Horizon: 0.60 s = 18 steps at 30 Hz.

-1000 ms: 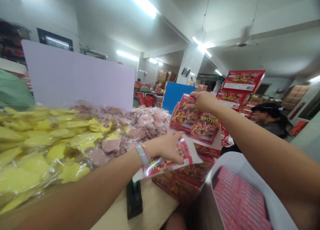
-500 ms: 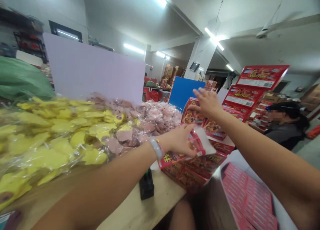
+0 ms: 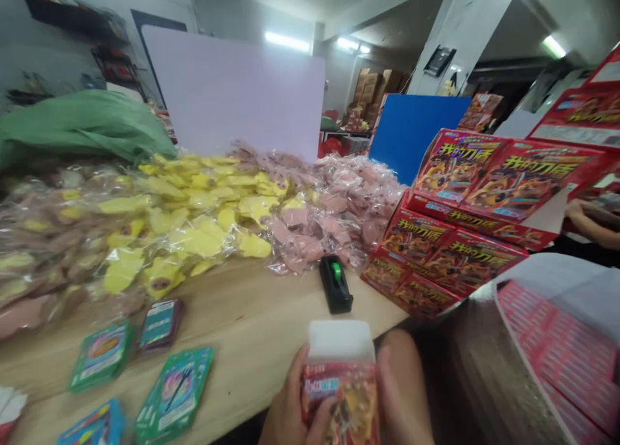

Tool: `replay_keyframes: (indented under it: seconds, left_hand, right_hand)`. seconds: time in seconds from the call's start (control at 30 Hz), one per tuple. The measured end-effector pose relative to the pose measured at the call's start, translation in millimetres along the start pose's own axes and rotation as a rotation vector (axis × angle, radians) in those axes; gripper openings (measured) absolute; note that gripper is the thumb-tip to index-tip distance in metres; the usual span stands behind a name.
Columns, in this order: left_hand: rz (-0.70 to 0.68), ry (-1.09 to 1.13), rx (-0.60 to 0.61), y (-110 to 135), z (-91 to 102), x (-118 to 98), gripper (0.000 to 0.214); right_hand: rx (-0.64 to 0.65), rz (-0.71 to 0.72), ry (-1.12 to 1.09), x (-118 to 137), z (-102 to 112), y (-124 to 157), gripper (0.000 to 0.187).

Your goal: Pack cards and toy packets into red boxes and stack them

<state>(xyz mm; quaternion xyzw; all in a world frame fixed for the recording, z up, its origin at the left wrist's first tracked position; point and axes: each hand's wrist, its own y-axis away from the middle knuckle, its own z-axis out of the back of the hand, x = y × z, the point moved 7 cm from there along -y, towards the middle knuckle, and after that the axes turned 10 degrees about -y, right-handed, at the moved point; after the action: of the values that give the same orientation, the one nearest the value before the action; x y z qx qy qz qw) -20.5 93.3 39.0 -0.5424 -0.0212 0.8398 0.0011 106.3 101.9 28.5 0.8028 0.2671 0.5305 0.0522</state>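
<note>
"What do the hands have?"

"The left hand (image 3: 295,403) and right hand (image 3: 403,387) clasp a red printed box (image 3: 340,383) from either side, its white end upward."

"Where is it?"

"At the near edge of the wooden surface (image 3: 252,303), just below a black device (image 3: 336,284)."

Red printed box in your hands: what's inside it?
The red printed box shows only a white top panel and its printed face. The contents cannot be seen; the left hand and right hand cover its sides.
</note>
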Motion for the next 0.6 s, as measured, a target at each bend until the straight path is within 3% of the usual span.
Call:
replay_keyframes:
  seconds: [0.1, 0.2, 0.27, 0.33, 0.4, 0.5, 0.6]
  left_hand:
    - [-0.005, -0.16, -0.025, 22.4, 16.7, 5.0, 0.044]
    - [-0.002, -0.189, 0.086, 27.9, 15.9, 9.5, 0.028]
    - [0.004, -0.137, 0.206, 24.0, 5.5, 16.0, 0.022]
    - [0.036, -0.083, 0.278, 19.9, -4.3, 24.9, 0.019]
    - [0.098, -0.04, 0.269, 19.2, -7.8, 33.2, 0.027]
    - [0.174, -0.016, 0.203, 25.9, -3.8, 36.5, 0.049]
    - [0.127, -0.036, 0.204, 33.3, 0.5, 28.6, 0.051]
  right_hand:
    - [-0.047, -0.091, -0.232, 5.2, -11.7, 16.1, 0.073]
    - [-0.099, -0.094, -0.336, 4.5, -10.2, 21.2, 0.043]
    - [-0.064, -0.053, -0.198, 6.7, -5.8, 15.8, 0.036]
    - [0.122, -0.039, 0.049, 9.8, -12.0, 9.6, 0.035]
    - [0.307, -0.013, 0.279, 13.5, -22.1, 8.4, 0.035]
    - [0.251, 0.14, 0.524, 27.5, -26.0, 9.0, 0.031]
    - [0.221, 0.15, 0.623, 27.3, -31.9, 11.8, 0.032]
